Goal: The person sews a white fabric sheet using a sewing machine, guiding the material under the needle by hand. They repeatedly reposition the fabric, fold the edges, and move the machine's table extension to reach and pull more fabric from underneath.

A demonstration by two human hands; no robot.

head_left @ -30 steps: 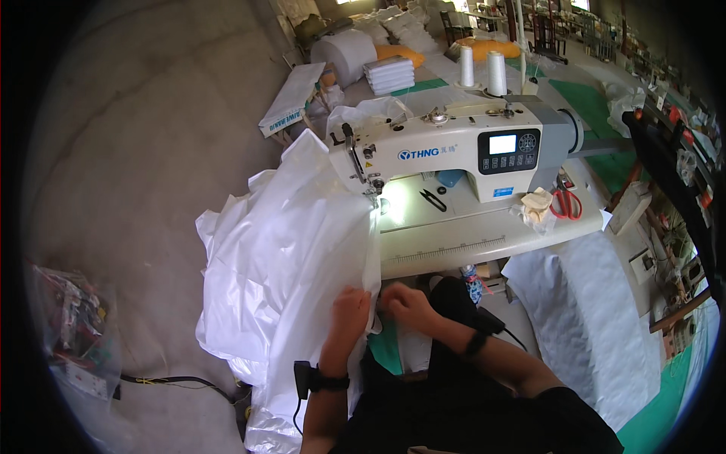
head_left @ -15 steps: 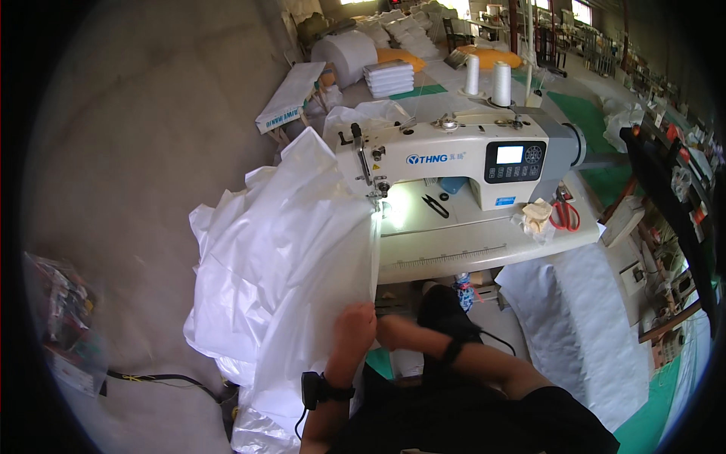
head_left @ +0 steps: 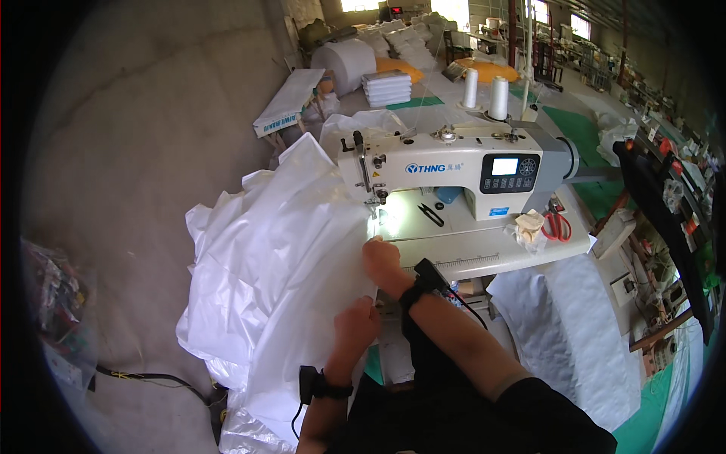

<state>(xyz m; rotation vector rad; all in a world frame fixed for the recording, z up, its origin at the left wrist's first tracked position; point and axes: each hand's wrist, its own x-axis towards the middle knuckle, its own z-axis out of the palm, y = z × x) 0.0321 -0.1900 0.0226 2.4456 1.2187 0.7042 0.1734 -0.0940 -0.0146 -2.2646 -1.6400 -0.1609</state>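
Left of centre, the white plastic sheet [head_left: 272,261] is pinched at its upward-running edge by the right hand [head_left: 383,262], nearer the sewing machine [head_left: 446,163]; below, the left hand [head_left: 357,325] is curled, its grip hidden.

Right hand [head_left: 383,263] now higher, at right edge of white sheet [head_left: 265,265] below sewing head [head_left: 380,197]; apart from left hand [head_left: 357,324], close beside it earlier. Right wrist device [head_left: 431,275] now overlaps machine bed [head_left: 469,244].

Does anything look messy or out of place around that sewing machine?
Nothing looks spilled or broken. Slightly odd: a crumpled beige wad beside the red-handled scissors on the worktop, and black snips lying loose below the arm of the sewing machine. Both could pass for stray clutter.
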